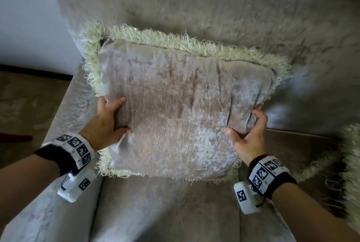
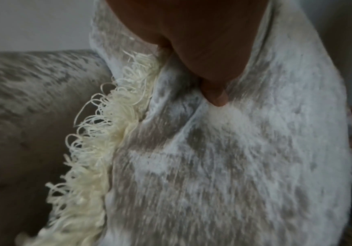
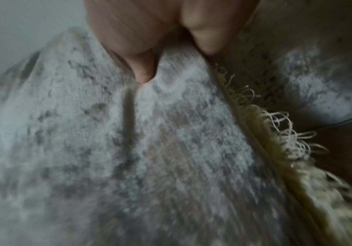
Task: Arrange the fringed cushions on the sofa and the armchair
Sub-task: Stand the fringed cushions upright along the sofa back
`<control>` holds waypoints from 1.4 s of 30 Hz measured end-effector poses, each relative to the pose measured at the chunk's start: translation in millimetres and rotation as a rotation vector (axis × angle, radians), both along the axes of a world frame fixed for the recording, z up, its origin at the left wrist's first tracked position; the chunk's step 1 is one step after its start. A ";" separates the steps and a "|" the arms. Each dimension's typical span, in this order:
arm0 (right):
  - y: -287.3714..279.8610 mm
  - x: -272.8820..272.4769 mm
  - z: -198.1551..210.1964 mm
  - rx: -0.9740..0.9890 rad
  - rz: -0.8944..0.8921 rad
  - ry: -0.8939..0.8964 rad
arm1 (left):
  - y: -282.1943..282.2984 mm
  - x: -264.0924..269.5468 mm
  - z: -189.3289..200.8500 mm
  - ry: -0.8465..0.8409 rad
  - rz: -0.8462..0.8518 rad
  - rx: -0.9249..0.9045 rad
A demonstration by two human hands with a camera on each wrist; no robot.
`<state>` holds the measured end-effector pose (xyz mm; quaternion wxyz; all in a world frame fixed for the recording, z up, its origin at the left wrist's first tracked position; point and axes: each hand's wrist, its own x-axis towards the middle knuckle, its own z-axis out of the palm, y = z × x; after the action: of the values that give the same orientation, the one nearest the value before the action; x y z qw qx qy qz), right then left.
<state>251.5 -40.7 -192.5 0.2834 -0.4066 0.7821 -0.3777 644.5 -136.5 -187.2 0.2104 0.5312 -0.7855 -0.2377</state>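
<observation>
A square beige velvet cushion (image 1: 181,105) with a pale cream fringe hangs in front of the backrest (image 1: 194,7) of a beige velvet seat. My left hand (image 1: 109,118) grips its left edge, thumb pressed into the front face. My right hand (image 1: 247,130) grips the right edge the same way. In the left wrist view the thumb (image 2: 215,93) dents the cushion (image 2: 223,166) beside the looped fringe (image 2: 90,149). The right wrist view shows my thumb (image 3: 143,69) sunk into the fabric (image 3: 128,158), with the fringe (image 3: 286,149) running down the right.
The seat's left armrest (image 1: 64,124) runs down the left, and its seat pad (image 1: 165,208) lies below the cushion. Another fringed cushion's edge (image 1: 352,163) shows at the far right. A dark wooden surface (image 1: 292,144) lies right of the seat; patterned carpet (image 1: 23,101) lies left.
</observation>
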 end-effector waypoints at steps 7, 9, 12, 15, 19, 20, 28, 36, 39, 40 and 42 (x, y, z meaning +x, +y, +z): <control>-25.8 -1.8 7.3 -0.117 -0.010 0.066 | -21.3 -12.6 2.9 -0.016 0.131 0.007; -34.5 -3.8 -3.5 -0.075 0.013 0.078 | -31.4 -17.9 -9.8 -0.035 0.106 0.032; -39.5 -5.8 -19.5 -0.050 0.042 0.087 | -40.9 -19.0 -27.4 -0.100 0.083 0.064; -40.7 -3.3 -28.0 -0.040 0.042 0.139 | -43.1 -18.5 -34.5 -0.158 0.052 0.032; -39.1 2.1 -31.7 -0.016 0.034 0.192 | -40.5 -22.7 -37.6 -0.313 0.124 0.050; -38.2 2.3 -32.1 0.003 0.041 0.200 | -39.2 -22.5 -38.4 -0.351 0.133 0.062; -14.3 -10.7 -12.1 0.092 0.208 0.233 | -24.9 -12.6 -9.7 -0.638 0.087 0.223; 19.0 -3.2 100.8 0.363 0.291 0.263 | -22.2 -29.7 100.0 -0.805 -0.136 0.414; 42.3 -4.1 154.8 0.347 0.218 0.263 | -21.5 -59.3 148.0 -0.778 -0.228 0.395; 53.9 -5.6 170.7 0.358 0.180 0.259 | -20.5 -72.1 162.9 -0.760 -0.267 0.384; 76.5 -14.3 199.5 0.380 0.135 0.270 | -17.0 -103.2 189.4 -0.700 -0.339 0.348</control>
<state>237.2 35.7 7.0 0.2721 -0.4442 0.8410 -0.1462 541.3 -153.5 2.2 -0.2037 0.4709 -0.8339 -0.2031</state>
